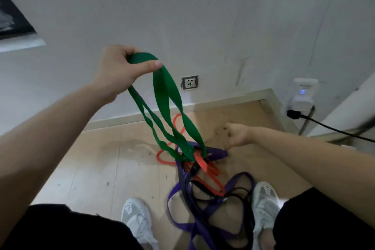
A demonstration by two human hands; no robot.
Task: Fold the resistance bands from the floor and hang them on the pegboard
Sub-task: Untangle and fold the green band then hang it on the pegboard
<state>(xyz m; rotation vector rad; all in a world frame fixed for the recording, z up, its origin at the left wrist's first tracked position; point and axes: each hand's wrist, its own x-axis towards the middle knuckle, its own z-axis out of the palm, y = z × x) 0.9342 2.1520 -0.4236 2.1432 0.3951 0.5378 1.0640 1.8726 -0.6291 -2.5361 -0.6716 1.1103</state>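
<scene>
My left hand [119, 67] is raised and grips the top of a green resistance band [166, 95], whose loops hang down into a tangle on the wooden floor. In that tangle lie an orange band [211, 170], a purple band [203, 223] and a thin black band [235, 195], between my two white shoes. Lower and to the right, my right hand [236, 135] reaches toward the pile with its fingers curled; I cannot see whether it holds anything. The pegboard is not in view.
A white wall stands ahead with a socket [189, 82] low on it. At the right, a white plug-in device [302, 95] and a black cable [324, 126] run along the wall. A dark picture [12, 18] hangs at the upper left.
</scene>
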